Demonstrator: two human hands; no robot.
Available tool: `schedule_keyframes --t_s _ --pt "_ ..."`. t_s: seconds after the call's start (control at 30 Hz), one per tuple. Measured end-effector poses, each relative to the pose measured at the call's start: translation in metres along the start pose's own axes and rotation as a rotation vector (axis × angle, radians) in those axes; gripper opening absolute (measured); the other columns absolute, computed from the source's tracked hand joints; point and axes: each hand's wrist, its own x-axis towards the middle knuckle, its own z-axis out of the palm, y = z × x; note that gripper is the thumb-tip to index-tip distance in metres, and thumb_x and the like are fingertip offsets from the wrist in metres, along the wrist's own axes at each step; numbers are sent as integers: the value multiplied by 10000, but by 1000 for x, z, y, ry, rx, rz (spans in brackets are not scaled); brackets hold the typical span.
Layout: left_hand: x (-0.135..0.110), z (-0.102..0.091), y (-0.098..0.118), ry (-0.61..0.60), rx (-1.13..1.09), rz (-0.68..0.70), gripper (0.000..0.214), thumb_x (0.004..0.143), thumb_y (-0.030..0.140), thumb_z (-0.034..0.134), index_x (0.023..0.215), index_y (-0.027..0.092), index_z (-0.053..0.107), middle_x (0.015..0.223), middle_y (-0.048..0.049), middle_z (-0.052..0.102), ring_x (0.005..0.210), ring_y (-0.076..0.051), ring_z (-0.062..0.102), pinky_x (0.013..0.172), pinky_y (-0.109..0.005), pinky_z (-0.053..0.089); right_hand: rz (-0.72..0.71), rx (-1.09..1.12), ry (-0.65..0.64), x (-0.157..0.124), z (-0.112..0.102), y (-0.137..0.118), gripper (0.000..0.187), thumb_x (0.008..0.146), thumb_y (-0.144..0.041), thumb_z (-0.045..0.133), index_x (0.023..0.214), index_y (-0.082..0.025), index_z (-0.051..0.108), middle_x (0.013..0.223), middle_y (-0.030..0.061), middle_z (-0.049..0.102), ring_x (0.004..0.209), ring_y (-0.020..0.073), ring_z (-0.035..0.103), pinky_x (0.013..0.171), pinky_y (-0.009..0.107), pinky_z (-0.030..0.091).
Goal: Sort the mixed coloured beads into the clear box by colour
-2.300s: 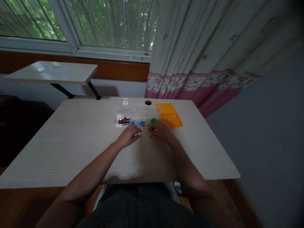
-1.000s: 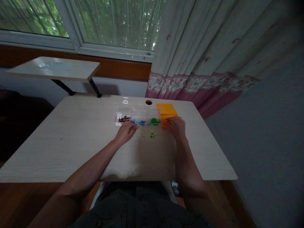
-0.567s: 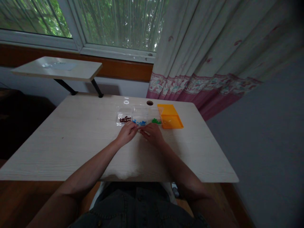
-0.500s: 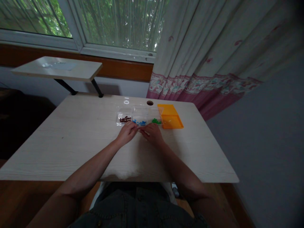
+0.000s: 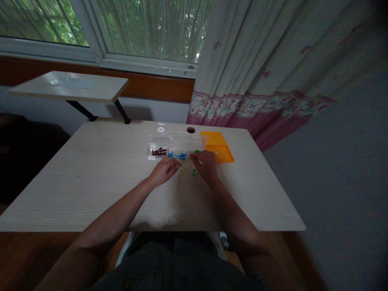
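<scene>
My left hand (image 5: 165, 169) rests on the wooden table (image 5: 106, 173) with its fingers curled together at the tips, just below the blue pieces (image 5: 177, 155). My right hand (image 5: 206, 163) lies close to its right, fingers pinched near the green pieces (image 5: 196, 152). What either pinch holds is too small to make out. Between the hands lies a small scatter of pale yellow and green beads (image 5: 188, 172). A clear compartment box (image 5: 169, 145) holds dark red pieces (image 5: 159, 152), blue ones and green ones. An orange tray (image 5: 217, 146) sits beside my right hand.
A round cable hole (image 5: 190, 130) lies behind the clear box. A smaller side table (image 5: 69, 87) stands at the back left under the window. A flowered curtain (image 5: 257, 60) hangs at the right. The table's right edge drops to a grey floor.
My right hand went out to the orange tray, came back beside my left hand, and now has shifted right toward the green pieces. The loose beads show again between the hands.
</scene>
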Motion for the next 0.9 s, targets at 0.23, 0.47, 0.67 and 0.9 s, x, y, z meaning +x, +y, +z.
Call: schedule_keyframes --t_s 0.23,0.47,0.67,0.9 --pt "-2 2 4 -171 150 106 292 935 368 562 1174 236 666 1031 -90 608 1007 -238 542 918 -383 423 314 -210 229 2 -28 50 277 944 -366 500 958 -206 725 981 81 728 967 239 564 871 374 329" --pt "-1 3 4 -184 161 106 184 925 337 574 1020 220 680 996 -83 609 1012 -237 540 907 -368 423 528 -362 109 -6 -32 71 265 901 -314 515 981 -193 737 1026 137 698 1005 296 515 859 438 331" --pt "-2 6 2 -165 167 68 184 908 313 589 1053 208 635 990 -84 619 1007 -247 552 895 -376 443 301 -80 -62 -1 -26 61 235 882 -247 554 1030 -180 723 1014 106 706 952 232 593 876 379 429" --pt "-2 8 1 -136 225 31 177 915 335 586 1029 210 640 995 -83 610 1015 -255 549 906 -395 446 110 160 -492 -3 -12 33 228 822 -215 676 1044 -200 726 946 46 673 791 149 609 758 288 483"
